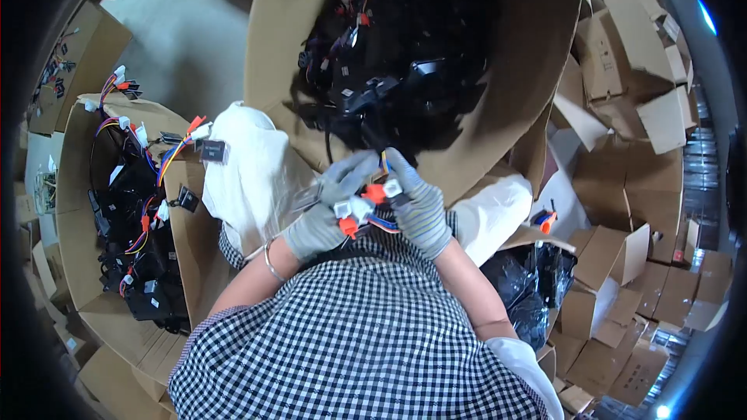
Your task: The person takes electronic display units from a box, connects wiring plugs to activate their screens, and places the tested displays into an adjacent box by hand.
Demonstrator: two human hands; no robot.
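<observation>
Black-and-white gingham garment point(350, 334), pale striped gloves point(430, 229)
Fine grey stripes ring the knit on the left hand point(323, 218) and right hand point(420, 206); a thin silvery bracelet point(271, 262) circles the left wrist; loose white cloth point(243, 171) covers both legs.

I see the wires point(383, 223) only partly — left hand point(320, 222) and right hand point(422, 214) cover them; the large box's point(268, 54) far edge is cut off, labels point(346, 92) inside too small to read.
</observation>
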